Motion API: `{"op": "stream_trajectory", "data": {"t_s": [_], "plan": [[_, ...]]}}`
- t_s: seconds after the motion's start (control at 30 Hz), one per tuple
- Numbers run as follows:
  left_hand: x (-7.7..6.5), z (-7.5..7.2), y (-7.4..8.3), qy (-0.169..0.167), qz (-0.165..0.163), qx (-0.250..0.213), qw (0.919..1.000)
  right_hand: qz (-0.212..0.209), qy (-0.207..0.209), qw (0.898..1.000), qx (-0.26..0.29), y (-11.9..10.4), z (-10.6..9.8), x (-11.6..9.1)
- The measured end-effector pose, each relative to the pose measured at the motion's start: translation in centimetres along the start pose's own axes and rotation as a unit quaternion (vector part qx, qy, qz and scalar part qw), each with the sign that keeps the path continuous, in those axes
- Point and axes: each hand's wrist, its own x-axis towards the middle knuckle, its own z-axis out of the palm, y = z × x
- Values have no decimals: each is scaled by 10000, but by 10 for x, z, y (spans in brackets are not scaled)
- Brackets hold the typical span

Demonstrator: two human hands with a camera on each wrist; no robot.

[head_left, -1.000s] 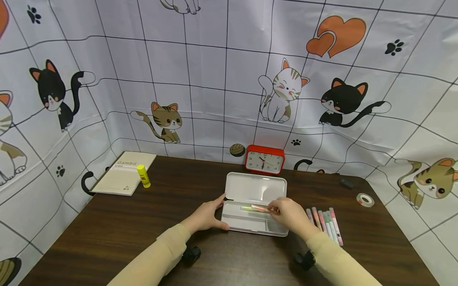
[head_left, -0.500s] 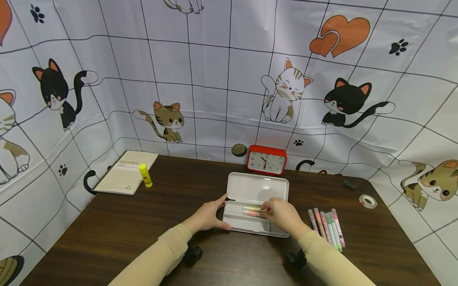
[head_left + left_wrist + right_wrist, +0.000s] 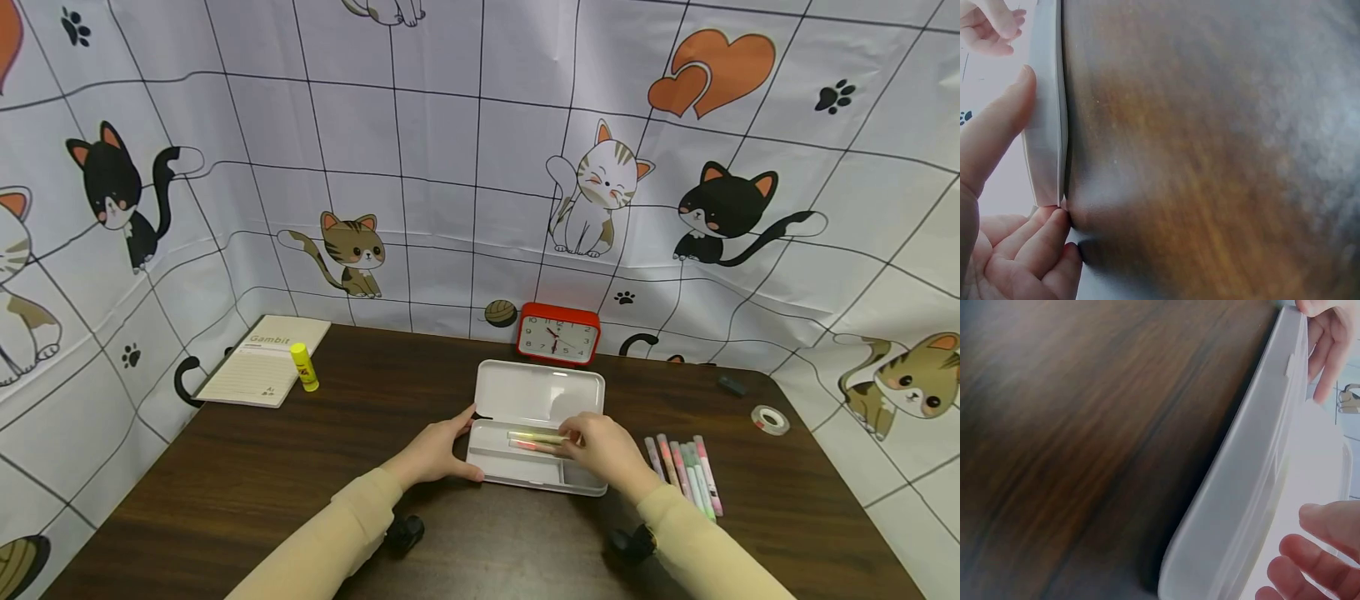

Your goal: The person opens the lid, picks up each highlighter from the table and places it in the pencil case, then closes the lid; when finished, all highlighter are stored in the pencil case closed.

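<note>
A white pencil case [image 3: 517, 473] lies with its lid raised on the dark table. My left hand [image 3: 431, 454] holds its left end, thumb at the front side and fingers at the end, as the left wrist view also shows. A yellow-green marker [image 3: 525, 435] and an orange-pink marker [image 3: 528, 447] lie side by side in the rear compartment. Over their right ends is my right hand [image 3: 606, 450], which hides those ends. In the right wrist view the right hand's fingers [image 3: 1304, 553] are loosely bent and apart from the thumb, with no marker visible between them.
Several markers [image 3: 686, 475] lie in a row right of the case. Farther right are a tape roll [image 3: 770, 420] and a small dark block [image 3: 732, 386]. Behind the case stands a red clock [image 3: 558, 333]. A notebook [image 3: 262, 362] and yellow glue stick [image 3: 303, 367] are at left.
My right hand has set the orange-pink marker down in front of the yellow-green one, then shifted slightly right. The left hand has stayed on the case.
</note>
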Motion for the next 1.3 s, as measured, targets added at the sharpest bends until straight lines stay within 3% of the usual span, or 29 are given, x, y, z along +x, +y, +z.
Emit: {"op": "stream_trajectory", "data": {"t_s": [0.7,1.3], "plan": [[0,1,0,-4,-13,-55,10000,298,267,9991,142,24,-17,-19],[1,2,-3,35,-1,-88,10000,579,497,9971,-72,62,-32,-50]]}}
